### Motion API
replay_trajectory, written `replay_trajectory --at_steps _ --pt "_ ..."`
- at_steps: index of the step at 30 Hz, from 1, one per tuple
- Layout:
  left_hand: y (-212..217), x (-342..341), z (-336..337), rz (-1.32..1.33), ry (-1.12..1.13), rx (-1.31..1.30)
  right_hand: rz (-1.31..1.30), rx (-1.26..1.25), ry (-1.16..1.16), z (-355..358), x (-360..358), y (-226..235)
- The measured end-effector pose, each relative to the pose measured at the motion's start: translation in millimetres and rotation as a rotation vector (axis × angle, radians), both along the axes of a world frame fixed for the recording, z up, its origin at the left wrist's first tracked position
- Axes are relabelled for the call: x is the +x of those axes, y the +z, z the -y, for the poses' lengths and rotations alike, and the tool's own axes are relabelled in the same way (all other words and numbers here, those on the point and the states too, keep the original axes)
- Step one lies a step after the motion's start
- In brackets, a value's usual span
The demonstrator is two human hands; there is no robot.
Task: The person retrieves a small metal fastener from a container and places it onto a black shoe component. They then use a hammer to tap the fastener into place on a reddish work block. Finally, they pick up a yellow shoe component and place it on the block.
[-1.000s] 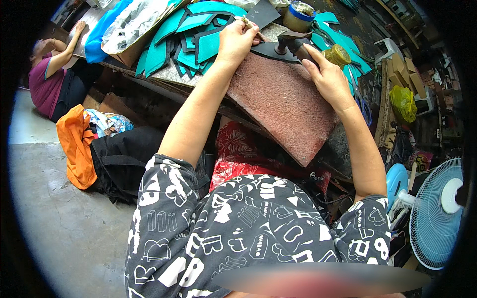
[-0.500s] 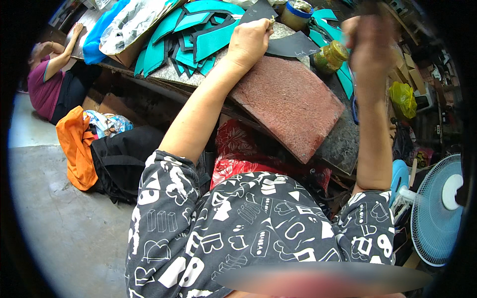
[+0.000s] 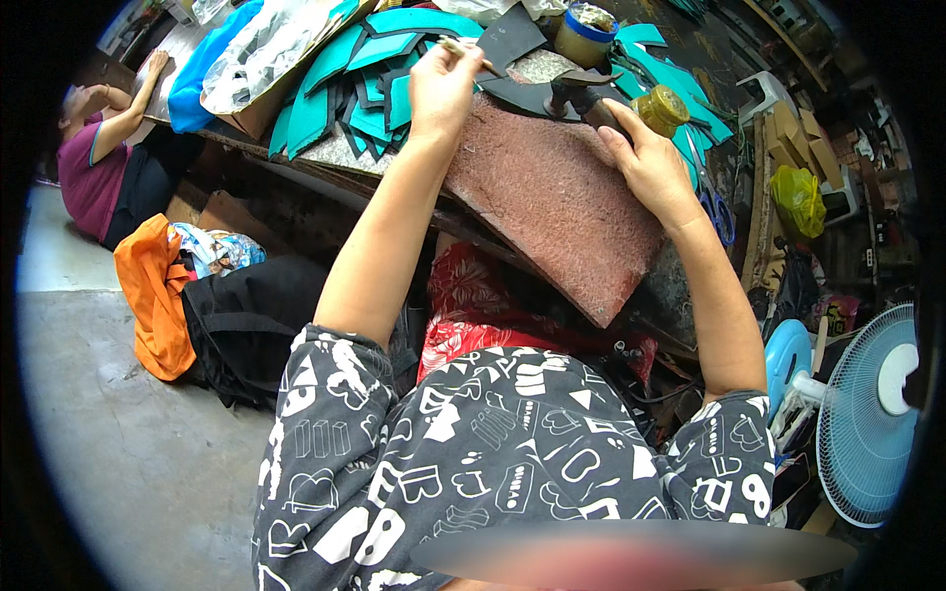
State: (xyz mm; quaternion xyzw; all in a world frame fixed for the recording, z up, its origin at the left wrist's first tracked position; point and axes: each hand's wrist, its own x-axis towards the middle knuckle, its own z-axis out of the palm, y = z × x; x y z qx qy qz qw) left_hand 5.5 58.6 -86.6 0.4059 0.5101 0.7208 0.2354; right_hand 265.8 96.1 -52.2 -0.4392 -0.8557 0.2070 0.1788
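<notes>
My left hand (image 3: 441,91) pinches a thin pale tool (image 3: 463,47) upright on a black cut sheet (image 3: 517,59) at the far end of a reddish-brown board (image 3: 552,212). The board slopes from the workbench down toward my lap. My right hand (image 3: 650,163) is closed around the handle of a dark-headed hammer (image 3: 576,91), whose head rests low over the black sheet just right of the tool. Several teal cut pieces (image 3: 379,79) lie piled left of my left hand.
A yellow-lidded jar (image 3: 662,108), a blue-rimmed tin (image 3: 581,30) and blue-handled scissors (image 3: 714,202) sit on the bench to the right. Another person (image 3: 94,167) works at far left. An orange bag (image 3: 153,295), a black bag (image 3: 246,315) and a fan (image 3: 867,424) stand around me.
My right hand was raised high with the hammer half a second ago and has swung back down onto the black sheet. The left hand has stayed in place.
</notes>
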Motion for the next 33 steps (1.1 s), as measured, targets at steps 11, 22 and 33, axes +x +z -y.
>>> replay_trajectory --at_steps 11,22,33 --pt "10 -21 -40 -0.248 -0.217 -0.168 -0.256 -0.209 0.013 -4 13 1" --pt "45 -48 -39 -0.365 -0.523 0.016 -0.374 -0.141 0.103 16 17 33" --pt "22 -18 -40 -0.975 0.398 -0.042 -0.028 0.023 0.030 6 0 -1"
